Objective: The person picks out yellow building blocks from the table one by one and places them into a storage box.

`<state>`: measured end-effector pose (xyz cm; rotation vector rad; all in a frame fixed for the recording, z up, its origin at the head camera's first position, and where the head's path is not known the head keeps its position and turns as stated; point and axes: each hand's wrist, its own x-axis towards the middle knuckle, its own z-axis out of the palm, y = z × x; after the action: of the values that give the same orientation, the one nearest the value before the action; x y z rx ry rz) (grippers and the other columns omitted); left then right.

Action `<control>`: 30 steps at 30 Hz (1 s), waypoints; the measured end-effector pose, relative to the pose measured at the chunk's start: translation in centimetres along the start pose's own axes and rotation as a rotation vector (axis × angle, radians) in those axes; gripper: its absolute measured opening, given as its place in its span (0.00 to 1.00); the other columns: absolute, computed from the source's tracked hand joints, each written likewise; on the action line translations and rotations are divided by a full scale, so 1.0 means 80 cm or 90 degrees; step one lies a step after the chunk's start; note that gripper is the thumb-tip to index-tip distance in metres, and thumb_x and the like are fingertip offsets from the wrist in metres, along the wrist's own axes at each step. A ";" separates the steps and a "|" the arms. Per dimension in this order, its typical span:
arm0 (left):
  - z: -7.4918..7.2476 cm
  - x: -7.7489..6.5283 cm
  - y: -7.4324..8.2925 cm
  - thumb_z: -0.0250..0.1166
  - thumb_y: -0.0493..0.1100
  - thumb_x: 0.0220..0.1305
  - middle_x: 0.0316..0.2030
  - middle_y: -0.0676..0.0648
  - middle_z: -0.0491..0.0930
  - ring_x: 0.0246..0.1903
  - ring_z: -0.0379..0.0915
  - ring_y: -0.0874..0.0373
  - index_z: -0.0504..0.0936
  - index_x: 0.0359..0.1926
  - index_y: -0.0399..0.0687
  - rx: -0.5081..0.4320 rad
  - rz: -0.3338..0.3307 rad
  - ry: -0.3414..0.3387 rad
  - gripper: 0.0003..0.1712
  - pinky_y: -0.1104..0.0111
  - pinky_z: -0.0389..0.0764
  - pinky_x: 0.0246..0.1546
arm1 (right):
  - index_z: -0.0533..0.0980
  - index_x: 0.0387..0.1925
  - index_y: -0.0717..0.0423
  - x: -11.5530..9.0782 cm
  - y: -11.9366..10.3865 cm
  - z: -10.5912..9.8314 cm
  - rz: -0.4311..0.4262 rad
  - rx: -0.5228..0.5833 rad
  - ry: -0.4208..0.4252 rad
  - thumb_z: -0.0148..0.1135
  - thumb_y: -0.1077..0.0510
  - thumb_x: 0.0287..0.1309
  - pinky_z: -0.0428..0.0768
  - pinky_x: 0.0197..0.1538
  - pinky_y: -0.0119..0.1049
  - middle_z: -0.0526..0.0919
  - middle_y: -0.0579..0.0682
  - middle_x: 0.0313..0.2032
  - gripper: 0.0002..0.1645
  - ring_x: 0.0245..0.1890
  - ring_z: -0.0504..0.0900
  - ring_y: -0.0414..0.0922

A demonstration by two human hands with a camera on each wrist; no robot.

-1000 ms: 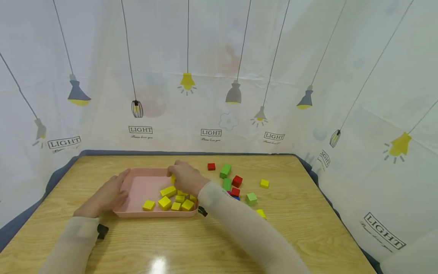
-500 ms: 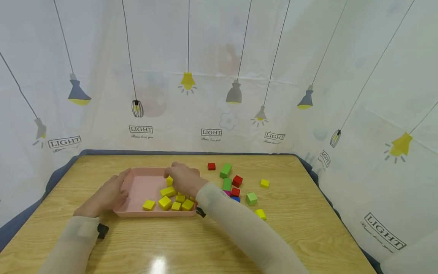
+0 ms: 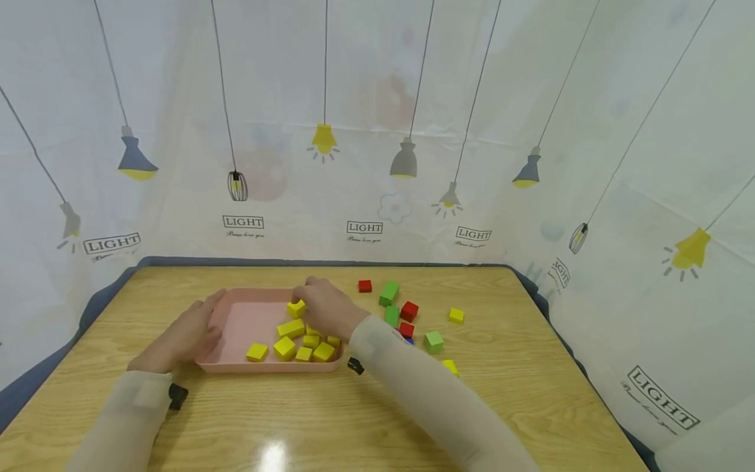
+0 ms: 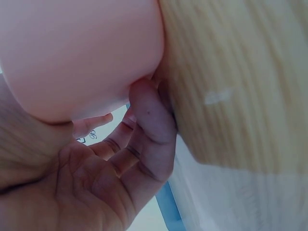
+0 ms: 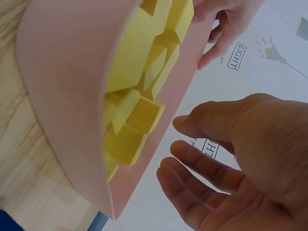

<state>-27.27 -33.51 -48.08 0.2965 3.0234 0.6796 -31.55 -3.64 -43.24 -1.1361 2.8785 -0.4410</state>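
A pink tray (image 3: 244, 321) lies on the wooden table, with several yellow blocks (image 3: 284, 349) mostly in its right half. My left hand (image 3: 183, 337) grips the tray's left side; in the left wrist view its fingers (image 4: 151, 118) curl against the tray's wall. Over the right part of the tray is my right hand (image 3: 330, 311), close to a yellow block (image 3: 296, 309) near the back wall. From the right wrist view, the right thumb and fingers (image 5: 207, 166) are spread apart with nothing between them. The hand hides some blocks behind it in the head view.
Right of the tray lie green blocks (image 3: 389, 294), red blocks (image 3: 409, 311), a light green block (image 3: 433, 341) and loose yellow blocks (image 3: 457, 315). A blue block is partly hidden by the right sleeve (image 3: 413, 373). A white printed curtain (image 3: 366, 196) surrounds the table.
The right hand has drawn back slightly to the right, leaving the yellow block near the tray's back wall more exposed. The left hand keeps its place on the tray.
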 end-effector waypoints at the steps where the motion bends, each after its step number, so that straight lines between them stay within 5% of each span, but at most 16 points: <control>1: 0.000 0.000 0.000 0.60 0.35 0.69 0.59 0.20 0.63 0.50 0.71 0.34 0.45 0.77 0.33 0.001 -0.001 0.000 0.45 0.35 0.70 0.56 | 0.79 0.57 0.49 -0.002 0.002 -0.001 -0.002 -0.003 0.002 0.68 0.62 0.62 0.79 0.47 0.26 0.75 0.46 0.48 0.22 0.43 0.72 0.38; 14: 0.003 0.003 -0.003 0.61 0.36 0.69 0.61 0.22 0.63 0.50 0.70 0.36 0.43 0.78 0.37 -0.007 -0.025 -0.009 0.46 0.35 0.68 0.58 | 0.80 0.56 0.48 -0.030 0.037 -0.016 0.026 -0.031 0.026 0.66 0.57 0.64 0.80 0.47 0.31 0.77 0.46 0.46 0.18 0.41 0.73 0.40; 30: 0.000 0.003 -0.002 0.61 0.35 0.68 0.60 0.21 0.63 0.49 0.71 0.36 0.45 0.78 0.35 -0.012 -0.010 -0.001 0.46 0.35 0.70 0.56 | 0.80 0.54 0.48 -0.096 0.107 -0.039 0.094 -0.013 0.081 0.65 0.56 0.63 0.81 0.44 0.35 0.77 0.46 0.45 0.17 0.38 0.76 0.42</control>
<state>-27.50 -33.62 -48.16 0.2733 3.0133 0.7059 -31.97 8.30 -43.17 -0.9220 3.0551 -0.4967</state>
